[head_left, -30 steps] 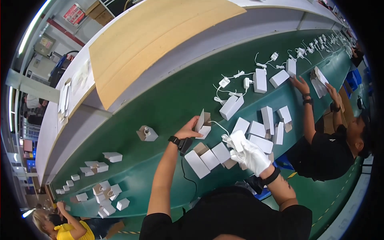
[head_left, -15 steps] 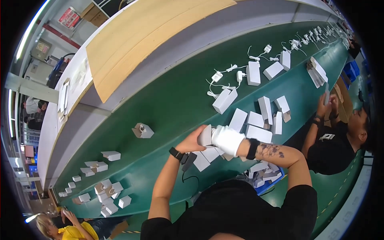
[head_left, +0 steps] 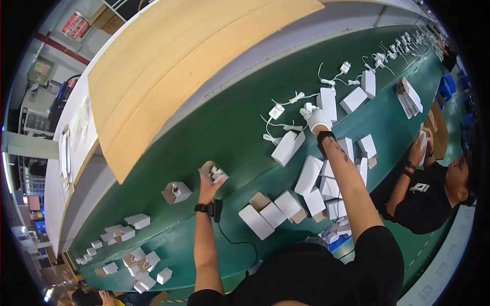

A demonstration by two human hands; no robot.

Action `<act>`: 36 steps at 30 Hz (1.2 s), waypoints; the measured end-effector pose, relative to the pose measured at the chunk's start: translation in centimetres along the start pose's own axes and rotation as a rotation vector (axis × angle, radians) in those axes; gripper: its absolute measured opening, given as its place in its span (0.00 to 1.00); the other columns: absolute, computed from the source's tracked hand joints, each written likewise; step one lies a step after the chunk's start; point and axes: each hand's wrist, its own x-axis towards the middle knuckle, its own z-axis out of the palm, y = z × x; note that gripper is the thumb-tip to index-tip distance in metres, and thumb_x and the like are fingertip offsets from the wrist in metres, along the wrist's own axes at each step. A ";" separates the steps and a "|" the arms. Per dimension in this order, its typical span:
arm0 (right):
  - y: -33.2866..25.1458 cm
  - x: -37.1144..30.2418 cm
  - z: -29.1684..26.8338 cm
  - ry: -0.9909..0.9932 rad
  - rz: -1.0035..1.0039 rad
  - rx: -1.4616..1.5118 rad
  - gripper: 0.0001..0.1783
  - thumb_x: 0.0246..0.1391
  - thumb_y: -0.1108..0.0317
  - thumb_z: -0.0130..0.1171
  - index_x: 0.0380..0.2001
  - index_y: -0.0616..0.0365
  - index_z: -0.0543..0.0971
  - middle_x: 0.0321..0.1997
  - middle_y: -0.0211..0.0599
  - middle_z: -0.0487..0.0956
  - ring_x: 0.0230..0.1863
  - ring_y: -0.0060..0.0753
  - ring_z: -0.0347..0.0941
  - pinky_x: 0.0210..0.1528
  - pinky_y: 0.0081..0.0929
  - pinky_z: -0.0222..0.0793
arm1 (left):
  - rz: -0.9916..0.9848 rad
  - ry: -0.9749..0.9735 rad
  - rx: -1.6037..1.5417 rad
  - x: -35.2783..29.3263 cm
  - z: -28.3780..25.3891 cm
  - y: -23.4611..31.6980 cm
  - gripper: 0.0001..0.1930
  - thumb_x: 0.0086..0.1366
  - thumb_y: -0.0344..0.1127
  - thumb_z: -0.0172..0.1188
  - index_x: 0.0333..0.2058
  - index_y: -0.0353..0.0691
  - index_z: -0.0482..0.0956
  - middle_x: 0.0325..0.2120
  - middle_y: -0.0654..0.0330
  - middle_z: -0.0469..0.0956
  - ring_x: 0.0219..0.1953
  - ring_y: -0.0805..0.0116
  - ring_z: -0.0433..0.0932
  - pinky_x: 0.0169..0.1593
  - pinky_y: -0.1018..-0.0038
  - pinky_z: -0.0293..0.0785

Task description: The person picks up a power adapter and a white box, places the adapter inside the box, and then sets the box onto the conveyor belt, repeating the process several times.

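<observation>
On the green belt's far side, my left hand (head_left: 206, 189) grips a small open white box (head_left: 206, 168). Its brown inside faces up, and a white charger (head_left: 216, 174) shows in it. My right hand (head_left: 317, 119), in a white glove, reaches far right, its fingers closed around a white plug charger that they mostly hide. Beside that hand stand a white box (head_left: 288, 148) with cable coils (head_left: 270, 138) next to it and an upright white box (head_left: 327, 104). Left of the held box sits another open box (head_left: 177, 192) with white contents.
Several white boxes (head_left: 256, 222) lie on the belt's near side. More chargers (head_left: 378, 59) trail off at the far right. A blue bin (head_left: 341, 243) stands by my right side. A co-worker (head_left: 426, 183) handles a box at right. A cardboard sheet (head_left: 204, 66) overhangs the far ledge.
My hands have moved apart from the box in the middle. The left has gone left and holds an open box; the right has reached up and right to a charger.
</observation>
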 end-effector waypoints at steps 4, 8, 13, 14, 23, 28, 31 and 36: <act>1.3 3.8 6.2 -0.133 0.110 -0.160 0.24 0.51 0.44 0.52 0.34 0.55 0.78 0.37 0.49 0.79 0.43 0.50 0.75 0.44 0.43 0.71 | 0.014 0.055 0.169 -1.1 -3.3 -2.4 0.45 0.46 0.36 0.72 0.59 0.38 0.53 0.54 0.53 0.59 0.55 0.63 0.63 0.58 0.68 0.61; 2.6 5.3 8.7 -0.082 0.368 -0.124 0.23 0.51 0.48 0.53 0.34 0.60 0.77 0.36 0.49 0.79 0.40 0.48 0.76 0.42 0.39 0.71 | 0.057 0.231 0.267 -3.3 -1.2 1.3 0.48 0.47 0.36 0.71 0.62 0.38 0.49 0.62 0.51 0.50 0.59 0.60 0.60 0.61 0.68 0.58; 3.2 3.8 4.8 -0.139 0.323 0.598 0.22 0.56 0.52 0.51 0.47 0.56 0.71 0.44 0.46 0.76 0.44 0.44 0.75 0.45 0.36 0.72 | 0.147 0.599 0.371 -7.0 3.3 10.1 0.45 0.53 0.34 0.65 0.65 0.41 0.46 0.63 0.51 0.50 0.63 0.59 0.55 0.64 0.65 0.51; 1.7 2.1 3.5 -0.125 0.270 0.987 0.21 0.57 0.54 0.51 0.48 0.56 0.71 0.44 0.44 0.76 0.42 0.42 0.75 0.44 0.36 0.72 | 0.147 0.619 0.382 -8.1 4.1 10.9 0.45 0.53 0.34 0.65 0.65 0.41 0.46 0.63 0.51 0.50 0.63 0.59 0.55 0.64 0.65 0.51; -4.8 -16.4 -11.5 -0.767 -0.168 1.953 0.27 0.56 0.54 0.56 0.54 0.55 0.64 0.44 0.37 0.73 0.44 0.34 0.72 0.45 0.33 0.71 | -0.618 -0.292 -1.480 -8.5 18.2 15.1 0.27 0.69 0.49 0.41 0.62 0.41 0.54 0.61 0.46 0.56 0.61 0.55 0.60 0.64 0.59 0.53; -2.2 -26.4 -10.6 -0.597 -0.082 1.376 0.25 0.55 0.58 0.56 0.53 0.59 0.67 0.48 0.36 0.72 0.48 0.33 0.71 0.49 0.26 0.67 | -0.577 -0.026 -1.199 -5.5 21.3 13.8 0.22 0.69 0.42 0.44 0.58 0.39 0.61 0.60 0.52 0.59 0.60 0.58 0.61 0.64 0.63 0.54; -1.6 -27.9 -9.8 -0.363 -0.386 1.066 0.22 0.54 0.64 0.56 0.51 0.61 0.69 0.51 0.35 0.71 0.50 0.33 0.70 0.51 0.25 0.65 | -0.439 -0.067 -1.076 -6.1 21.7 13.6 0.22 0.68 0.41 0.46 0.57 0.39 0.63 0.60 0.55 0.60 0.60 0.60 0.61 0.63 0.65 0.55; -2.5 -27.4 -7.4 -0.494 -0.342 1.104 0.21 0.53 0.66 0.57 0.50 0.59 0.70 0.53 0.36 0.69 0.51 0.32 0.69 0.50 0.27 0.66 | -0.285 -0.155 -1.007 -6.1 21.6 14.0 0.22 0.68 0.43 0.46 0.56 0.38 0.65 0.60 0.59 0.62 0.61 0.62 0.61 0.62 0.67 0.56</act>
